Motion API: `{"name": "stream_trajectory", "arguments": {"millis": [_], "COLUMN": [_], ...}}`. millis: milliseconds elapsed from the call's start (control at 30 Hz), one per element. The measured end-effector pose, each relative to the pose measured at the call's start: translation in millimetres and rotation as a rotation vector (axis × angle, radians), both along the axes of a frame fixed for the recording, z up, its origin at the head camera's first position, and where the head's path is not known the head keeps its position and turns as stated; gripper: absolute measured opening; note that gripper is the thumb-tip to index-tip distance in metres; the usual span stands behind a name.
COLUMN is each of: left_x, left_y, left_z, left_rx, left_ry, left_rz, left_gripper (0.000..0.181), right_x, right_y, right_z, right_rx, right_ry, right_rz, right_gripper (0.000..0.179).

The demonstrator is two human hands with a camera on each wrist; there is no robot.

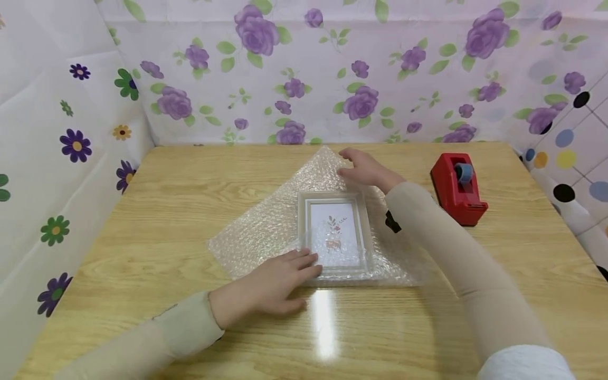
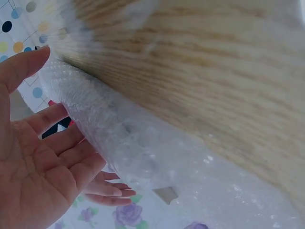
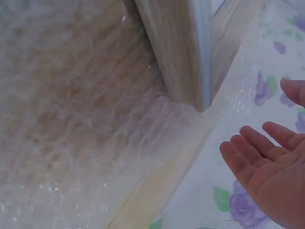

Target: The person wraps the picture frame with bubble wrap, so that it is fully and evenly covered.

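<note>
A picture frame with a small plant-and-animal print lies face up on a sheet of bubble wrap, which is turned cornerwise on the table. A flap of the wrap covers the lower part of the picture. Over that flap, at the frame's lower left, my left hand rests with its fingers extended; in the left wrist view the fingertips touch the bubble wrap. My right hand is beside the wrap's far corner, fingers loosely bent and apart. The right wrist view shows nothing in its grasp, with the frame's corner nearby.
A red tape dispenser with a blue roll stands on the wooden table to the right. A small black object sits partly hidden by the right forearm. Flowered sheets bound the table's back and sides.
</note>
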State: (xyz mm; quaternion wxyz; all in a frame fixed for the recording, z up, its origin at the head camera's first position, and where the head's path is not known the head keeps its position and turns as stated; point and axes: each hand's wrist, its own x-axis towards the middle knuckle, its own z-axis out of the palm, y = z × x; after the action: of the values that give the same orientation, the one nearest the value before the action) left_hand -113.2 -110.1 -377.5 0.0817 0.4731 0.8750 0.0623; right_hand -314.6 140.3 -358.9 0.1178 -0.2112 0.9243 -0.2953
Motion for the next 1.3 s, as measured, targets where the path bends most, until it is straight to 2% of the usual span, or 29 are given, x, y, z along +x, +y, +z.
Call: {"name": "stream_trajectory", "arguments": {"millis": [267, 533, 633, 733, 933, 1100, 1300], "left_x": [-0.4, -1.7, -1.2, -0.4, 0.4, 0.6, -0.3], "left_y": [-0.8, -2.3, -1.5, -0.4, -0.1, -0.7, 0.4], "left_z": [0.4, -0.2, 1.0, 2.3, 2.0, 2.7, 1.6], "left_rx": [-0.010, 0.001, -0.004, -0.014, -0.022, -0.012, -0.003], "left_ry": [0.001, -0.046, -0.039, -0.022, 0.003, -0.001, 0.001], "left_rz": [-0.004, 0.030, 0.020, 0.007, -0.005, -0.003, 0.004], "left_gripper": [0.065, 0.065, 0.064, 0.064, 0.065, 0.064, 0.064], "right_x": [-12.2, -16.8, -16.2, -16.2, -17.5, -20.7, -18.3], "right_y": [-6, -7, -6, -5, -4, -7, -11], "right_z": [-4.4, -5.4, -6.8, -9.9, -14.7, -13.3, -8.4], "right_rx": [-0.013, -0.044, -0.034, -0.059, -0.140, -0.168, -0.187], "right_ry": [-0.149, -0.167, -0.188, -0.168, -0.073, -0.048, -0.020], "right_rz": [-0.101, -0.132, -0.136, -0.156, -0.181, -0.122, -0.074], "right_gripper": [0.069, 0.071, 0.071, 0.066, 0.053, 0.042, 0.015]}}
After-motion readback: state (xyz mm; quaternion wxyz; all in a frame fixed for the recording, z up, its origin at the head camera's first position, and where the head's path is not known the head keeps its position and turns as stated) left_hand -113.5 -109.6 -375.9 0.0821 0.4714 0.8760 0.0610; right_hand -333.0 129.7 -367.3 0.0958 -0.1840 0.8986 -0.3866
